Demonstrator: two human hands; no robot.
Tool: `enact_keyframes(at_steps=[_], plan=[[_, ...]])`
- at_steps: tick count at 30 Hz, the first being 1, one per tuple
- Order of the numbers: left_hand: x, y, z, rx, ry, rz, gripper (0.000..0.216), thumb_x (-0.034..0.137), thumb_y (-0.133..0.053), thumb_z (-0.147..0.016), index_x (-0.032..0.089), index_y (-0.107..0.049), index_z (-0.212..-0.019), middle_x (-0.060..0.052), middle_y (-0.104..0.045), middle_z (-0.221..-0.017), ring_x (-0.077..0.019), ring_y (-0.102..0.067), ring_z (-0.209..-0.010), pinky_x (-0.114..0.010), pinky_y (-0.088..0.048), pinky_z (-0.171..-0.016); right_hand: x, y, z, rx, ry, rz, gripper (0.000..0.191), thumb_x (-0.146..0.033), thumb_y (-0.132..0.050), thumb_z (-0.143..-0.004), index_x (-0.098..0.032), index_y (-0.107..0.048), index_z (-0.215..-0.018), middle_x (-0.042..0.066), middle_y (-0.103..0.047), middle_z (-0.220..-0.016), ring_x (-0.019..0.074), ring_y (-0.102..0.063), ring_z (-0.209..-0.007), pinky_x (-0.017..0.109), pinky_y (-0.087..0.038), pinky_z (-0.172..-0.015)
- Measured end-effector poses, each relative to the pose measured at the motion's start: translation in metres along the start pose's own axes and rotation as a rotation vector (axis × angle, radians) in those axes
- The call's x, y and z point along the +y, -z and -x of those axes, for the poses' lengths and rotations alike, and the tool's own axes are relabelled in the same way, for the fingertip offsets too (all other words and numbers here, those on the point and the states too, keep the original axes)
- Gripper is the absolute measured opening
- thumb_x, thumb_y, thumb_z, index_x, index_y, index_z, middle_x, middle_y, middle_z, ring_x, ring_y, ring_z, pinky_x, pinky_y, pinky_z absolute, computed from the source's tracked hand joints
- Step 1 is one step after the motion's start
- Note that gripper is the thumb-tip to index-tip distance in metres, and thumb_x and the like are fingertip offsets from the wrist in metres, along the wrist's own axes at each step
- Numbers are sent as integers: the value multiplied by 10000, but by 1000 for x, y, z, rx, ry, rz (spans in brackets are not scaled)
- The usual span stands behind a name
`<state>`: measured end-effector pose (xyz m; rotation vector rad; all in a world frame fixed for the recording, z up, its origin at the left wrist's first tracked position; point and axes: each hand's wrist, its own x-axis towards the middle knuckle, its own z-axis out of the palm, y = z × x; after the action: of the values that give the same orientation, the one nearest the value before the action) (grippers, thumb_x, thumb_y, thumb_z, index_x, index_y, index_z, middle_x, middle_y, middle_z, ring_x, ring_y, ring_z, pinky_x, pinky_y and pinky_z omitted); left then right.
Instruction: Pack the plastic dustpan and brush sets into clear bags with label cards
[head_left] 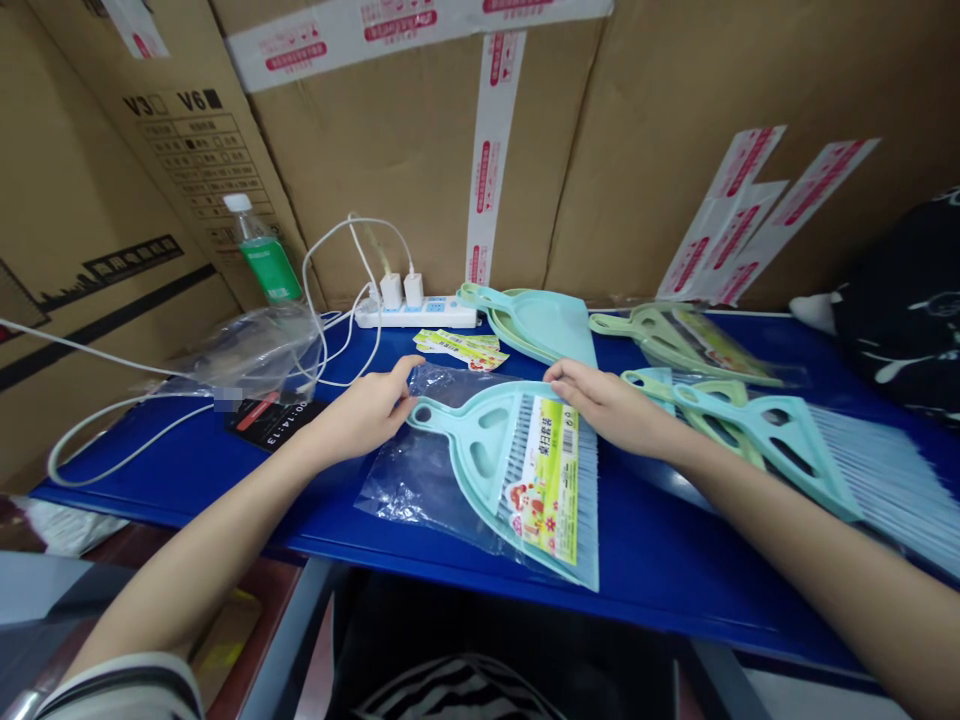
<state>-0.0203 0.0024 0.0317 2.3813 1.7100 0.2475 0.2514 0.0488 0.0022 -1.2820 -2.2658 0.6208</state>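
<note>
Head view. At frame centre, on blue counter (pixel 645 570): pale turquoise plastic dustpan-and-brush set (pixel 510 450) with yellow-green printed card (pixel 551 480); clear crinkled plastic bag (pixel 420 490) around or beneath, unclear which. Left hand (pixel 367 412) at ringed handle (pixel 442 418), grip part-curled; cannot tell if pinching. Right hand (pixel 611 410) at set's upper corner, grip pinching edge. Probably light, stiff; bristles (pixel 589 500) soft, easily splayed; bag likely slippery. Best held by handle and pan rim (pixel 487 517).
</note>
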Motion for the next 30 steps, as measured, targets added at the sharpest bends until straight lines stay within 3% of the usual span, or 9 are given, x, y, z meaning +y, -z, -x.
enact_keyframes(at_steps=[4, 10, 16, 21, 26, 30], plan=[[1, -1, 0, -4, -10, -33, 449, 155, -363, -861, 110, -387, -1307, -37, -660, -791, -170, -624, -670, -284, -464, -697, 0, 1, 0, -28, 3, -35, 179, -373, -332, -846, -252, -453, -796, 12, -576, -692, 201, -544, -653, 326, -422, -602], [-2, -4, -1, -26, -55, 10, 426, 151, -292, -892, 117, -388, -1306, 4, -582, -673, -161, -569, -611, -276, -442, -670, 0, 1, 0, -103, -33, -230, 259, -443, -375, -839, -219, -500, -872, 20, -581, -749, 181, -549, -674, 305, -424, -588], [-5, -5, -2, 33, -75, 70, 440, 185, -268, -913, 108, -352, -1338, -63, -634, -830, -185, -602, -745, -299, -451, -724, 2, 4, 1, -197, -119, -458, 279, -478, -483, -826, -220, -517, -927, 23, -643, -791, 190, -608, -743, 312, -470, -648], [-3, -2, -1, 17, -20, 28, 467, 149, -288, -893, 101, -346, -1354, -67, -652, -824, -195, -618, -768, -304, -461, -740, 3, 3, 2, -206, -186, -540, 271, -456, -518, -828, -214, -571, -939, 52, -684, -929, 203, -635, -853, 334, -502, -747], [-2, 0, -2, 1, 11, 12, 459, 122, -295, -886, 113, -413, -1329, -76, -672, -863, -199, -632, -828, -300, -463, -761, 1, 3, 2, -279, -315, -740, 267, -413, -499, -870, -209, -631, -980, 79, -705, -1021, 218, -654, -943, 340, -531, -777], [-2, 3, -1, 33, 41, 5, 436, 155, -273, -915, 92, -442, -1312, -54, -646, -746, -194, -629, -760, -306, -464, -748, -2, 5, 1, -257, -424, -869, 324, -412, -396, -934, -226, -661, -954, 75, -726, -1012, 216, -658, -994, 345, -535, -822]])
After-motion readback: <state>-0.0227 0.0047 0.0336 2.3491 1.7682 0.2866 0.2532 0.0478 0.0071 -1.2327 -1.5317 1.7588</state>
